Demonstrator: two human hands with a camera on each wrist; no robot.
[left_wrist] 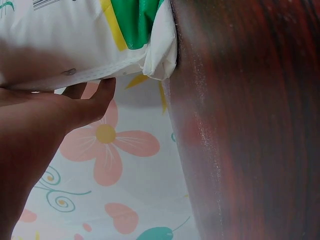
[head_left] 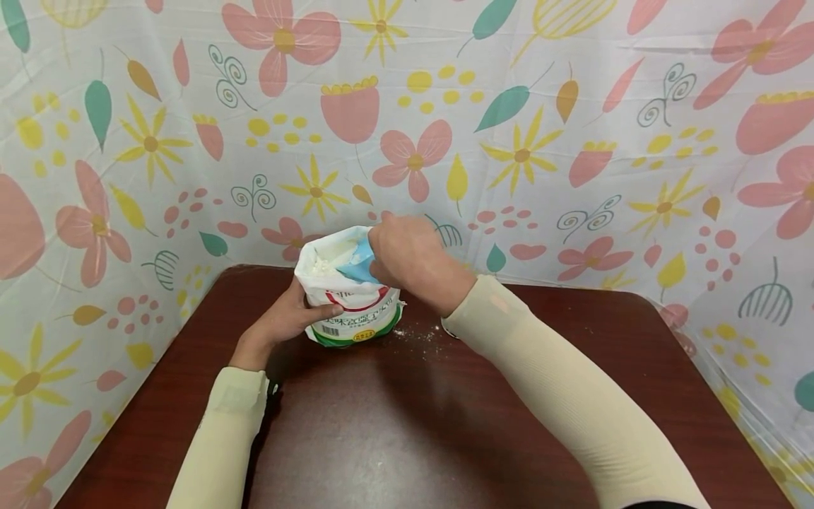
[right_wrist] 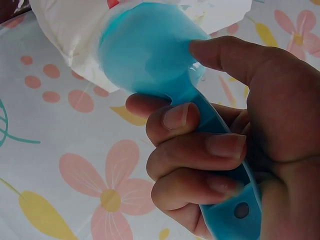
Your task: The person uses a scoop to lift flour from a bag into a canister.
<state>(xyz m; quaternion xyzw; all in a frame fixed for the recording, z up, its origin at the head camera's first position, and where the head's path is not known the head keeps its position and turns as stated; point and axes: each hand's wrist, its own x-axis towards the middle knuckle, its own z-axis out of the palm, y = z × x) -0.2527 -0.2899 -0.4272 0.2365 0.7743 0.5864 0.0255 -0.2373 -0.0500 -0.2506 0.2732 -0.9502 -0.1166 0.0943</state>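
Observation:
An open white flour bag (head_left: 343, 311) with green and red print stands upright toward the table's far side, white flour (head_left: 326, 267) showing at its mouth. My left hand (head_left: 282, 322) holds the bag's left side, thumb across the front; the other fingers (left_wrist: 102, 97) reach behind it. My right hand (head_left: 410, 258) is over the bag's right rim and grips a blue plastic scoop (head_left: 359, 263). In the right wrist view, the fingers wrap the scoop's handle (right_wrist: 235, 200) and the thumb presses on its bowl. The scoop's head is partly inside the bag mouth.
Spilled flour (head_left: 416, 339) dots the dark wooden table (head_left: 394, 424) right of the bag. A small pale rim (head_left: 449, 329) peeks out from under the right sleeve, mostly hidden. A flower-printed curtain (head_left: 413, 106) stands behind the table and along its sides.

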